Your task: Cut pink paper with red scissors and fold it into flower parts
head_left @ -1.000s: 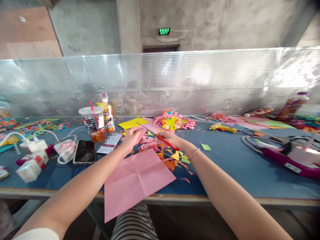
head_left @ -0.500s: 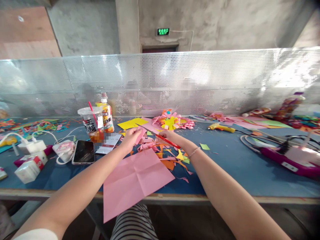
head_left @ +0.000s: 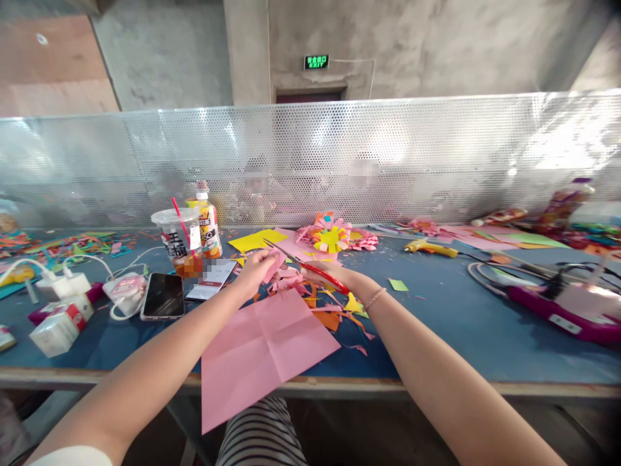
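My left hand [head_left: 257, 268] pinches a small folded piece of pink paper [head_left: 275, 264]. In my right hand [head_left: 334, 273] is a pair of scissors [head_left: 326, 276] with red handles, its blades pointing left toward that paper. The blades look slightly apart; whether they touch the paper I cannot tell. Below both hands lie paper scraps [head_left: 330, 318] in pink, orange and yellow. A large creased pink sheet [head_left: 266, 356] overhangs the table's front edge. Behind the hands sits a layered paper flower [head_left: 332, 238] with a yellow middle, beside a yellow sheet [head_left: 257, 240].
To the left stand a plastic cup [head_left: 177, 239] with a red straw and a drink bottle [head_left: 207, 223], near a phone [head_left: 163, 296] and chargers [head_left: 63, 285]. A yellow glue gun [head_left: 429, 248] and a purple power strip [head_left: 557, 314] lie right. A perforated metal screen [head_left: 310, 162] closes the back.
The scissors have opened somewhat in my right hand, with their red handles spreading apart. My left hand and the pink paper have barely moved.
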### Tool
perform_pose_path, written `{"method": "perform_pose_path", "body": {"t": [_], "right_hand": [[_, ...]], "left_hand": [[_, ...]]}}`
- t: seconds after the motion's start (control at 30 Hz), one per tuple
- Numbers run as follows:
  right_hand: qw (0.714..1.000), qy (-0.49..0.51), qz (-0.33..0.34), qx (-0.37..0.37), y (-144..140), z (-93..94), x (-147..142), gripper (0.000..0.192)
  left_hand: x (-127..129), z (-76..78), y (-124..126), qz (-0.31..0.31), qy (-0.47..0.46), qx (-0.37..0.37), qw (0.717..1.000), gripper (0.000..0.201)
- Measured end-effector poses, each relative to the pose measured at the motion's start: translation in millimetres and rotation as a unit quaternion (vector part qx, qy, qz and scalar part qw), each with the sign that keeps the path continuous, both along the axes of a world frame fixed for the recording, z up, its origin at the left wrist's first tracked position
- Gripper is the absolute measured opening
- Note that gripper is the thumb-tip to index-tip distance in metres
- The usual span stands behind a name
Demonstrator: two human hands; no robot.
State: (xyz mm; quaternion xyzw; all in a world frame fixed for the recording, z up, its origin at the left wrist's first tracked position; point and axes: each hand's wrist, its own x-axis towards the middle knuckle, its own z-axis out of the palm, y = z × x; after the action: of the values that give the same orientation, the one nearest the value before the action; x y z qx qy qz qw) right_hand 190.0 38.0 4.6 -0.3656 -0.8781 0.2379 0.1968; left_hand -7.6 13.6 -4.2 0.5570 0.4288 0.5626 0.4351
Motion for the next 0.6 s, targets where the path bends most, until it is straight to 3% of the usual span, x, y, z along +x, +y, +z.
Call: {"method": "perform_pose_path", "body": {"t": [0.33, 0.6], "right_hand": [[0.998, -0.023, -0.01, 0.052, -19, 17.1, -5, 0.037], [0.996, -0.037, -0.035, 0.067, -13, 16.1, -5, 0.038]], "left_hand": [[-1, 4.2, -4, -0.03, -0.011, -0.005, 0.999, 0.02], [-2, 3.5, -2, -0.043, -0.018, -0.01, 0.999, 0.023]]}}
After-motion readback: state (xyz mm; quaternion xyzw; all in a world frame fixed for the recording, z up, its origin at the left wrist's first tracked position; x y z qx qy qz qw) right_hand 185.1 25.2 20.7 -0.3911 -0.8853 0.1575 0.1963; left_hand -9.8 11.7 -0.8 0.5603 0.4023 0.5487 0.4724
